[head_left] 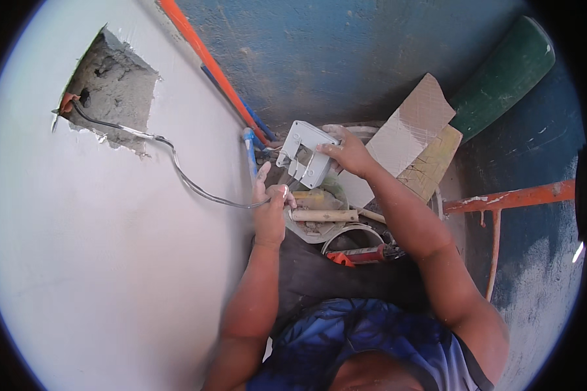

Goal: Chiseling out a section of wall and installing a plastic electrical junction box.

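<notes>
Between the white wall (124,260) and the cardboard (404,137), the grey box (317,165) is pinched along its right edge by the thumb and fingers of the right hand (350,152). Just below its lower left corner, the left hand (272,205) curls its fingers around a dark cable (227,202).

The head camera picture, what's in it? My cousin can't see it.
A person's right hand holds a light gray box while their left hand holds a dark cable that runs from a rough hole in a white wall. A blue wall is beyond, with cardboard to the right.
</notes>
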A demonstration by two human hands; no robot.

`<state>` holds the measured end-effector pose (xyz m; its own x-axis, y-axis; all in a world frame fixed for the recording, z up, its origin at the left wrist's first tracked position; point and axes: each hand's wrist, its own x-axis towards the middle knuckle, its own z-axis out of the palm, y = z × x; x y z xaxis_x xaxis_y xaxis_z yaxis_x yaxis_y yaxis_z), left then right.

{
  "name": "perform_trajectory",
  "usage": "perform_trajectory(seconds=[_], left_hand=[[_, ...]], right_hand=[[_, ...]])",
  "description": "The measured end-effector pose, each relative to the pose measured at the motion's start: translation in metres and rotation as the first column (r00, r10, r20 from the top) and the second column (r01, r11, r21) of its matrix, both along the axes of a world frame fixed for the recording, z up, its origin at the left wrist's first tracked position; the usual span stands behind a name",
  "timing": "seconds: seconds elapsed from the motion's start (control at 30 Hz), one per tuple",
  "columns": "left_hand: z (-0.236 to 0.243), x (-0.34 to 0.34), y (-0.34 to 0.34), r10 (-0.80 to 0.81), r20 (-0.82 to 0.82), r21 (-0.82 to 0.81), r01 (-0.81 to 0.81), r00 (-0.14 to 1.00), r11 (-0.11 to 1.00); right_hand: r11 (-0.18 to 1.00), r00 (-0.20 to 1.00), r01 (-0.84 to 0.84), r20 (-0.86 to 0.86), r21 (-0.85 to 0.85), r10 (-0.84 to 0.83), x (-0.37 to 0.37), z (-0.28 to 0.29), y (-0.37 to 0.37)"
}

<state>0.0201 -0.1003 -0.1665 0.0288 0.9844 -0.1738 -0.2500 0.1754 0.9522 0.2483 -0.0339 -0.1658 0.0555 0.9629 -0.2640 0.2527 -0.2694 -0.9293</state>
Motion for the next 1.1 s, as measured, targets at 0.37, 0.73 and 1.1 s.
perform_trajectory(seconds=[0.37,0.73,1.1], left_hand=[[0.078,0.013,-0.008,-0.207,-0.692,0.289,0.529,0.691,0.798],[0.087,0.018,-0.045,0.053,-0.823,0.305,0.361,0.565,0.881],[0.124,0.049,-0.047,0.155,-0.743,0.36,0.193,0.651,0.913]], right_hand=[[0.912,0.904,-0.182,-0.428,-0.367,0.008,0.034,0.048,-0.031],[0.992,0.877,-0.017,-0.478,-0.125,-0.045,0.01,0.026,-0.037],[0.994,0.721,-0.01,-0.689,0.105,0.08,-0.008,-0.006,-0.051]])
